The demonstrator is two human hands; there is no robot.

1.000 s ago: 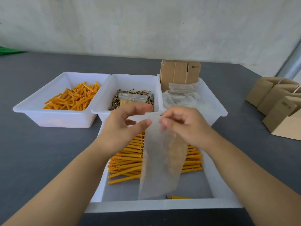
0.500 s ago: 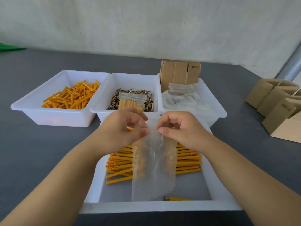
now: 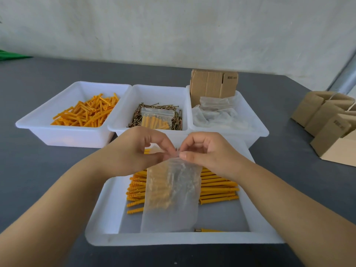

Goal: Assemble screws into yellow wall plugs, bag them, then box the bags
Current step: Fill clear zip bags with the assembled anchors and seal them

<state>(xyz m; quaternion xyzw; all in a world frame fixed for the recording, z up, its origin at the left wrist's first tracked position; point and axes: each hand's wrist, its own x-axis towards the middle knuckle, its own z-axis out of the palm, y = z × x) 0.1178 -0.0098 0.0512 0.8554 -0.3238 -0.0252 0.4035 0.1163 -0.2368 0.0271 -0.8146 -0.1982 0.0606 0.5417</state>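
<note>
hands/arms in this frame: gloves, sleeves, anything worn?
Nothing worn that shows. Left hand and right hand are bare, no gloves, with no rings visible on the fingers. Both forearms are bare to the frame edge: no sleeves, watch or wristband in view. Nails short, unpainted.

Both hands' fingers (image 3: 169,149) have drawn together at the bag (image 3: 171,195) mouth.

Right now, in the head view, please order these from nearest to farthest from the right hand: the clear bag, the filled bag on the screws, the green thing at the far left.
1. clear bag: pinched at its top by the right hand.
2. filled bag: in the middle tray, behind the hands.
3. green thing: far left edge of the table.
</note>
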